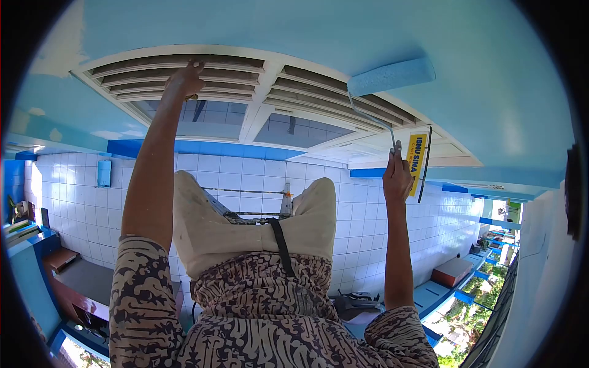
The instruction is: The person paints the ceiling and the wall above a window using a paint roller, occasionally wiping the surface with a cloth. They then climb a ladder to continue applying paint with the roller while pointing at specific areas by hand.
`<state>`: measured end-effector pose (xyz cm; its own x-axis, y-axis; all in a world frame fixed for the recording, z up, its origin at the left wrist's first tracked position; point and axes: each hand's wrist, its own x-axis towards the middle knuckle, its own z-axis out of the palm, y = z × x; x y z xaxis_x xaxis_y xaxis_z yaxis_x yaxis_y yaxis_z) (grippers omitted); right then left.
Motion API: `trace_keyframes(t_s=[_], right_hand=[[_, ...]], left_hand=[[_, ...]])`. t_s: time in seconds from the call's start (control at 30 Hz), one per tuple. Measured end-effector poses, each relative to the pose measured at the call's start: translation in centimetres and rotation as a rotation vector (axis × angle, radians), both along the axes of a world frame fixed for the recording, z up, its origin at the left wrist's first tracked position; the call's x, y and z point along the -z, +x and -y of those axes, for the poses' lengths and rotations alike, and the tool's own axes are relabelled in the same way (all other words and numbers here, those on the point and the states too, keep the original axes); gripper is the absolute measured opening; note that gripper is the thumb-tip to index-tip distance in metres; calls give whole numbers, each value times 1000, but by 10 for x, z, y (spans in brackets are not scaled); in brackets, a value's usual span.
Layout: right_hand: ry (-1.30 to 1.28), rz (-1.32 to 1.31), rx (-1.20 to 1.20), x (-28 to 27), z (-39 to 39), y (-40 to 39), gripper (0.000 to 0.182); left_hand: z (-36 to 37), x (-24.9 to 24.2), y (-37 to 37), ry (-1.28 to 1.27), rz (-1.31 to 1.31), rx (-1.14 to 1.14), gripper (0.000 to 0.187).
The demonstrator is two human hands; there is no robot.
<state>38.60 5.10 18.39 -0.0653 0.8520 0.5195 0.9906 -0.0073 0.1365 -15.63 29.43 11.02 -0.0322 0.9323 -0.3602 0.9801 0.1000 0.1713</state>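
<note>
My right hand (397, 173) is closed round the handle of a paint roller. The fluffy roller (392, 76), coated in light blue, lies against the light blue wall (307, 30) just above the right-hand louvres (319, 92). My left hand (186, 80) is raised to the left-hand louvres (227, 73), its fingers bent at the slats; whether they grip a slat is hard to make out. White framing (254, 110) surrounds the louvres and the glass panes (215, 119) below them.
A yellow sign (417, 159) hangs beside my right hand. Beneath my legs is a ladder (286, 202) on the white tiled floor (245, 165). A dark-topped table (86, 279) stands at left, a brown box (452, 272) at right, with greenery (485, 294) beyond.
</note>
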Motion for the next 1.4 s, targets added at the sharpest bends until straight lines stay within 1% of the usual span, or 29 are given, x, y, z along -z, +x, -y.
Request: trace_keyframes(t_s=[0.03, 0.13, 0.23, 0.27, 0.43, 0.5, 0.57, 0.67, 0.7, 0.77, 0.87, 0.93, 1.03, 1.1, 1.17, 1.2, 1.27, 1.3, 1.37, 1.4], right_hand=[[23, -4, -29, 1, -2, -5, 43], [1, -60, -36, 3, -8, -26, 42], [-27, -64, -43, -1, -11, -44, 40], [2, -88, -83, 0, -14, -45, 39], [-9, -101, -114, -2, -26, -59, 41], [-5, -86, -132, -11, -30, -75, 32], [-11, -107, -142, -14, -36, -85, 34], [0, -81, -187, -18, -46, -101, 36], [11, -80, -202, -19, -50, -106, 37], [21, -77, -222, -21, -55, -116, 37], [3, -69, -253, -24, -66, -134, 40], [33, -71, -328, -25, -72, -148, 49], [20, -22, -331, -37, -76, -165, 49], [11, -3, -332, -40, -78, -158, 50], [12, 19, -338, -41, -74, -142, 52], [-5, 33, -304, -42, -70, -131, 52], [-17, -9, -296, -42, -61, -110, 44], [-8, 15, -297, -40, -58, -97, 40], [-27, -43, -312, -46, -50, -83, 36], [-34, -43, -321, -45, -45, -82, 36]], left_hand=[[-3, 0, 1, -35, 28, -37, 86], [-5, 1, 3, -12, -51, -15, 85], [-3, -2, 1, -35, 17, -33, 84], [-4, -1, 1, -25, -9, -19, 84], [-4, 5, 5, -6, -39, -12, 85], [-1, 2, 5, 4, -56, -14, 85], [4, -6, 8, -44, 34, -64, 86], [9, -8, 8, -35, 57, -61, 86], [9, -7, 7, -35, 59, -68, 86], [10, -7, 9, -33, -30, -49, 87], [12, -8, 9, -29, 17, -74, 88], [15, -9, 10, -24, 38, -85, 88], [17, -11, 10, -9, 53, -84, 88], [16, -10, 6, 2, 48, -83, 87], [18, -11, 6, 1, 121, -94, 87], [20, -11, 6, -2, 125, -110, 87], [22, -17, 10, -13, 94, -108, 86], [22, -18, 10, -18, 97, -124, 86], [23, -22, 12, -37, 41, -108, 86], [23, -25, 13, -58, 52, -114, 86]])
